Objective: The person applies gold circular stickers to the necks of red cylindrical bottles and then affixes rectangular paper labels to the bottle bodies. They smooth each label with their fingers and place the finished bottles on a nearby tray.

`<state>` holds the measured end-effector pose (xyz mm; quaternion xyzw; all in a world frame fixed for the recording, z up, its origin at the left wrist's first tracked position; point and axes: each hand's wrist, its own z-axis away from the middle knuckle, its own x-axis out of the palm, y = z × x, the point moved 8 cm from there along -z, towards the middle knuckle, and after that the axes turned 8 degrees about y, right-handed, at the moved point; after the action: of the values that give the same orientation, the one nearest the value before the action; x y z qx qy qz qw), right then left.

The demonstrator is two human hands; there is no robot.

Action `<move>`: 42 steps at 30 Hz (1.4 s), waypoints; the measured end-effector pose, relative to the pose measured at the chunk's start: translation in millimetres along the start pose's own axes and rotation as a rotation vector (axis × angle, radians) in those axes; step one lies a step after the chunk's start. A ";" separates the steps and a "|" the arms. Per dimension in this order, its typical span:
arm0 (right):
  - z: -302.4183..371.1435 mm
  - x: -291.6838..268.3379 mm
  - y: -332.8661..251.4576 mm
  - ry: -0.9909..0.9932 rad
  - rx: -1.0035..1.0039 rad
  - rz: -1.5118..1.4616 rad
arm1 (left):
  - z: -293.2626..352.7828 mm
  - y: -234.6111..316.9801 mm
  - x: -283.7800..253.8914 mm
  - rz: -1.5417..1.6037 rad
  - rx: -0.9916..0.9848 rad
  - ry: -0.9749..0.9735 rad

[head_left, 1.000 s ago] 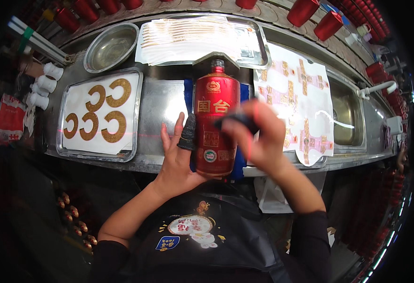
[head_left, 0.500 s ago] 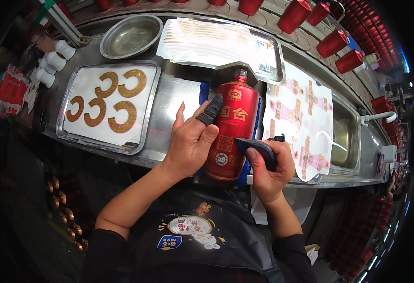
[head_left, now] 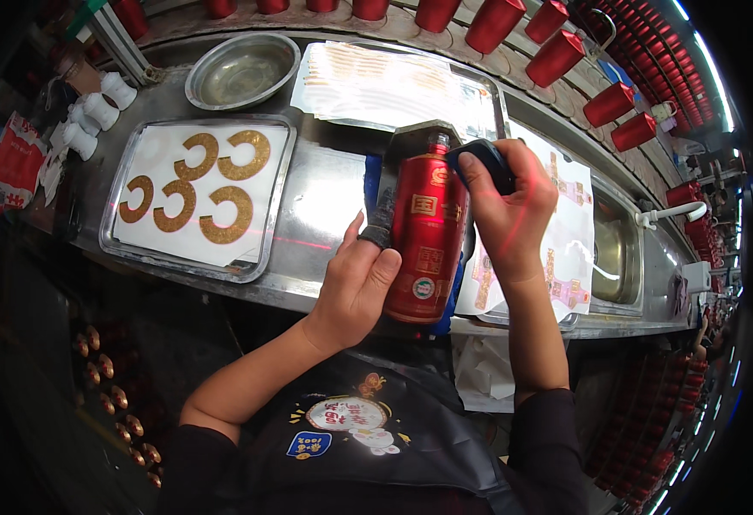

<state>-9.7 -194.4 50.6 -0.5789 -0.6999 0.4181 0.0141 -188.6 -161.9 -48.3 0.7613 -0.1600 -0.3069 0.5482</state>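
Note:
A red bottle (head_left: 423, 249) with gold lettering and a bare neck lies on the bench, its neck pointing away from me. My left hand (head_left: 361, 279) holds it by its left side, the thumb along the edge and a dark grey sleeve over one finger. In my right hand (head_left: 514, 202) is a dark flat scraper (head_left: 486, 167), pinched between thumb and fingers. Its edge is at the bottle's right shoulder. Under and behind the bottle shows a dark angular holder (head_left: 415, 133) with blue padding (head_left: 373, 176) beside it.
On the left, a metal tray (head_left: 260, 249) carries several gold C-shaped decals (head_left: 173, 204) on white paper. A metal bowl (head_left: 243, 69) and a tray of decal sheets (head_left: 376, 81) stand behind. At right are more decal sheets (head_left: 569, 287) and a sink (head_left: 621, 232). Red bottles (head_left: 556, 58) line the far side.
My right hand has moved the scraper from the bottle's lower right side up to its shoulder. The bottle has turned a little to the right, with my left hand shifting slightly nearer me.

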 end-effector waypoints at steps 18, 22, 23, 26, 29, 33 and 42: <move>103.9 -32.0 -39.0 -0.394 -0.167 -0.217 | 3.5 -0.7 -1.1 0.140 0.075 0.052; 64.8 -11.9 -8.4 -0.135 -0.052 -0.280 | 5.0 3.6 0.8 0.188 0.065 0.086; 47.3 -6.7 6.3 -0.045 0.027 -0.255 | 4.1 5.8 1.6 0.188 0.059 0.088; 15.6 4.1 64.7 0.048 0.312 -0.464 | 2.0 9.5 4.0 0.167 0.039 0.064; 42.4 -1.9 50.6 0.037 0.271 -0.471 | 2.6 3.2 5.7 0.127 0.035 0.062; 30.1 -0.4 71.2 0.105 0.341 -0.556 | 5.2 0.4 6.2 0.169 0.024 0.084; 37.0 -9.6 -22.6 -0.018 -0.553 -0.124 | 1.0 -2.8 4.9 0.270 -0.061 -0.031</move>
<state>-43.2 -222.8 44.6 -0.5133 -0.8215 0.2147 -0.1250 -185.8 -164.5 -52.6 0.7110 -0.2600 -0.2466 0.6050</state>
